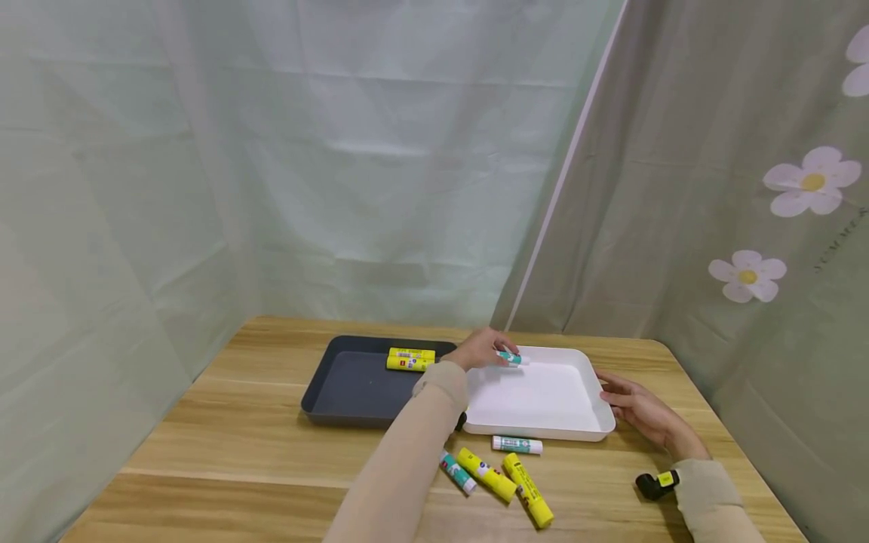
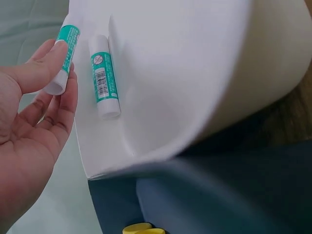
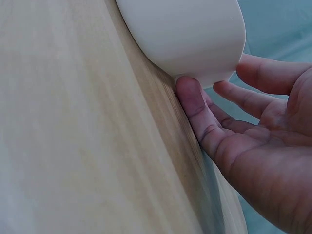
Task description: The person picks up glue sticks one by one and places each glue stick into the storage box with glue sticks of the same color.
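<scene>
My left hand [image 1: 483, 350] pinches a green-and-white glue stick [image 2: 71, 35] between thumb and fingers, over the far left part of the white tray [image 1: 543, 396]. Inside that tray, along its far wall, lies a second green-and-white glue stick [image 2: 104, 80]. At the tray's right end, my right hand [image 1: 641, 411] touches the outer wall and edge with its fingertips [image 3: 191, 92], fingers fairly straight. The dark grey tray [image 1: 353, 388] stands directly left of the white one. Two yellow glue sticks [image 1: 409, 363] lie side by side in it.
In front of the white tray, a green-and-white glue stick [image 1: 517, 445] lies crosswise on the wooden table [image 1: 224, 452]. Nearer are another green-and-white one [image 1: 458, 473] and two yellow glue sticks [image 1: 528, 490]. Curtains [image 1: 380, 188] hang behind the table and at its sides.
</scene>
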### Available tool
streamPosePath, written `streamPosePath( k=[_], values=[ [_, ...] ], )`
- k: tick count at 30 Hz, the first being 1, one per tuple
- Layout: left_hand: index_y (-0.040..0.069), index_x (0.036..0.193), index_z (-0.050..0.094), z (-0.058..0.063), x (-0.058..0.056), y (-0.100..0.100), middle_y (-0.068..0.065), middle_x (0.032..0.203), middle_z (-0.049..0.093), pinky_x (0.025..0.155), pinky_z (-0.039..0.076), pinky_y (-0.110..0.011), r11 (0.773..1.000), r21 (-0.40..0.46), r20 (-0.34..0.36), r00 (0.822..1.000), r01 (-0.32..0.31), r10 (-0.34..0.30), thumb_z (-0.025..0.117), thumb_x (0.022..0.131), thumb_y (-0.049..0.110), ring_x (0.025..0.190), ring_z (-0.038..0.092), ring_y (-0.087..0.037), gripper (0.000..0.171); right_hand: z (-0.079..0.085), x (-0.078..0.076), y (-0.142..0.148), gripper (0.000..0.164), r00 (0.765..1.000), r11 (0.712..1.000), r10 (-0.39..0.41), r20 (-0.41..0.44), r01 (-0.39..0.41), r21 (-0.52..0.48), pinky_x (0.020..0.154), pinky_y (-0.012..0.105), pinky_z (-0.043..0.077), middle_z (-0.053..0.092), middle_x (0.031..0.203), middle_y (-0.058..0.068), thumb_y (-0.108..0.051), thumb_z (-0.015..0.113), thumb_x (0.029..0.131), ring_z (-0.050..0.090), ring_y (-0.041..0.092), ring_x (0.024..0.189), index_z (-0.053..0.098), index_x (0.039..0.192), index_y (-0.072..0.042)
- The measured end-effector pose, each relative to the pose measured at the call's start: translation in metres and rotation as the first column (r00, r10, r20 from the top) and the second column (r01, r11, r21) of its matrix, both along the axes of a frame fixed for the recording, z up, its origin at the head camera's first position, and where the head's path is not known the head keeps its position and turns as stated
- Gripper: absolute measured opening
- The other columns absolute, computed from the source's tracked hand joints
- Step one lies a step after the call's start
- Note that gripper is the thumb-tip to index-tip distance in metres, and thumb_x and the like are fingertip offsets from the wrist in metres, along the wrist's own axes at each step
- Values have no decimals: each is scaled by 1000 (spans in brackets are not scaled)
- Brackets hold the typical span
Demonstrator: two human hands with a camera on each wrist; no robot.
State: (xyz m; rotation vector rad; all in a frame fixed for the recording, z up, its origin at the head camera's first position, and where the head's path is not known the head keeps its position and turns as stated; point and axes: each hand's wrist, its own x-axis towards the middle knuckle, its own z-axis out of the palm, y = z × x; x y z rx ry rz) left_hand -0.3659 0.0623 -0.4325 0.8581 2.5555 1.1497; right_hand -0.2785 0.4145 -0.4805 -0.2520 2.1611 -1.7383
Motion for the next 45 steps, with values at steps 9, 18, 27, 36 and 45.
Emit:
streamPosePath(
  k=[9,18,27,36,45],
  values=[
    [5,112,80,-5,3,2,-9,119,73,87,55,-27,1000,-26,-30,1000,-11,10,77,91,-5,113,66,-26,24,1,1,0,71,1000,1000,8,4,-8,-5,95,25,53,27,154,34,-16,50,110,59,7,113,8,163,7],
    [9,110,81,-8,5,4,-11,114,75,97,52,-32,990,-136,-92,995,-40,28,78,89,-5,111,67,-25,25,1,2,-2,71,1000,1000,11,3,-11,-15,95,25,53,24,157,35,-15,50,110,59,6,113,7,163,7],
    [10,110,81,-3,10,0,-10,108,73,88,52,-30,979,-197,-128,991,-56,31,78,90,-3,100,63,-21,23,0,-1,-5,71,1000,1000,16,-11,-16,-17,95,25,53,31,152,35,-15,51,109,59,9,112,10,162,9],
    [16,107,81,-2,11,0,-6,105,70,83,50,-30,966,-238,-150,986,-101,67,74,93,-3,94,58,-17,25,0,0,-7,71,1000,1000,14,-13,-14,-3,94,26,54,42,145,25,-15,51,109,59,9,112,9,161,10],
    [19,119,79,-2,14,-3,-3,108,69,91,52,-33,946,-285,-166,980,-157,112,60,98,-9,98,59,-17,39,1,-2,-10,71,1000,1000,21,0,-21,-13,95,24,53,25,156,37,-16,50,110,59,7,113,8,163,7]
  ],
)
